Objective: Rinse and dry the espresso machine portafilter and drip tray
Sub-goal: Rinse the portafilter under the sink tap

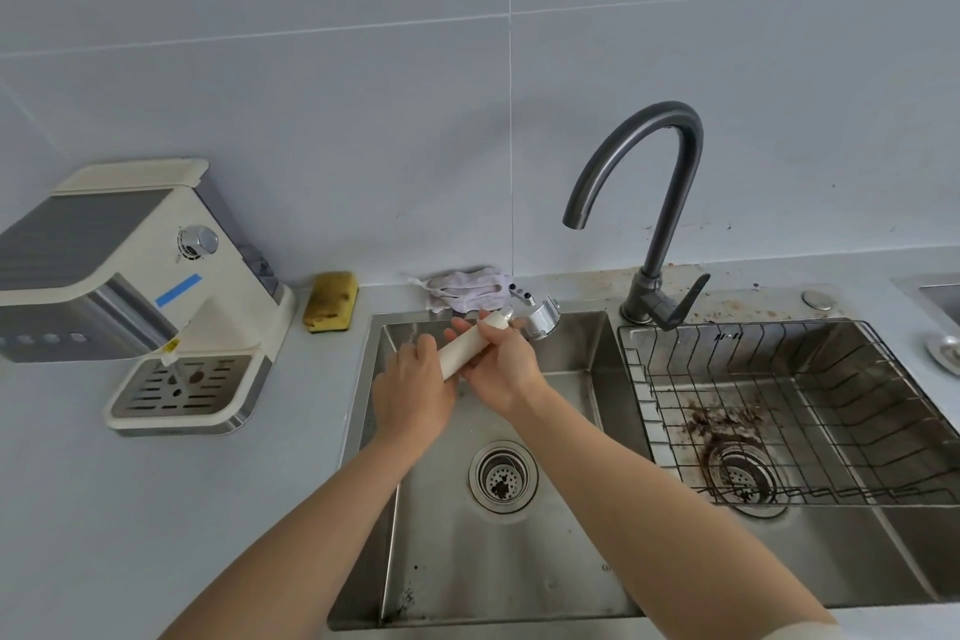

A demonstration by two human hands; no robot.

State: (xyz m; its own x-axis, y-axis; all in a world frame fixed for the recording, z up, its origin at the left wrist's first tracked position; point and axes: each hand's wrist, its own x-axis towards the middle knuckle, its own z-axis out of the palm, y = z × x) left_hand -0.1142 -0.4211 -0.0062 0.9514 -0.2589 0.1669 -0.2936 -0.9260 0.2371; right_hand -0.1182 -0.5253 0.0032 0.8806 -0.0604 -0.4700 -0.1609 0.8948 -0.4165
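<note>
— Where's the portafilter (470,346) right now?
— Over the left basin of the sink (519,561), up near its back rim. The cream handle slants up to the chrome head.
— Both hands on it?
— Yes. The right hand (501,366) has its grip wrapped round the middle of the handle, fingers curled under it. The left hand (415,392) has its grip closed on the lower end.
— And the drip tray (182,387)?
— Seated in the base of the espresso machine (130,265), on the counter (156,509) left of the sink, well apart from the hands.
— What else is around?
— A yellow sponge (331,300) and a crumpled cloth (467,291) lie by the wall behind the basin. The faucet (649,203) stands between the basins, and a wire rack (805,379) sits in the right one over dark coffee grounds (722,424).
</note>
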